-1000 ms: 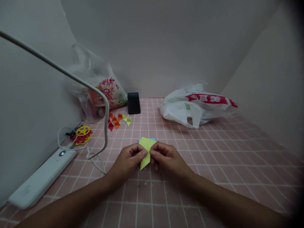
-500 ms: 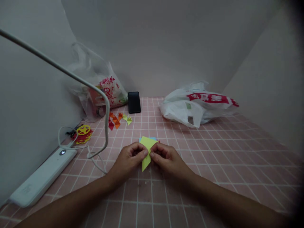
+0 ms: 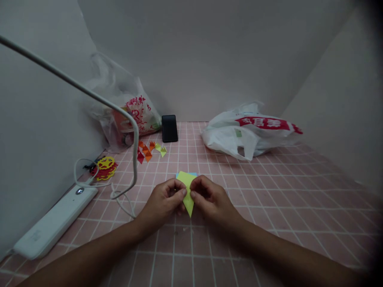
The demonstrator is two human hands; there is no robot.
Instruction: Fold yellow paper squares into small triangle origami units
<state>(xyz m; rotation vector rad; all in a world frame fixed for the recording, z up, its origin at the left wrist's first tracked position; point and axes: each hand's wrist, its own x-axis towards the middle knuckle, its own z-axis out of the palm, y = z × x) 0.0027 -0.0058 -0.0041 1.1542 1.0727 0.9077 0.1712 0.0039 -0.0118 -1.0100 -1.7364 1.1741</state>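
A piece of yellow paper [image 3: 187,187] is held between my two hands, its lower end narrowing to a point toward me. My left hand [image 3: 167,197] is closed, pinching the paper's left edge between thumb and fingers. On the other edge, my right hand [image 3: 211,199] is likewise closed in a pinch. Just behind the yellow paper shows a strip of blue paper [image 3: 194,174], mostly hidden. Under my fingers, the paper's folds are partly covered.
Several small folded papers [image 3: 146,153] in red, orange and yellow lie beyond my left hand, near a black phone [image 3: 169,128]. Plastic bags stand at back left [image 3: 142,115] and back right [image 3: 230,135]. A white power strip [image 3: 56,223] and a white cable [image 3: 135,151] occupy the left.
The yellow paper has turned slightly, so its lower point has swung to the right. My right fingers have shifted a little along its edge. Other things stay in place.
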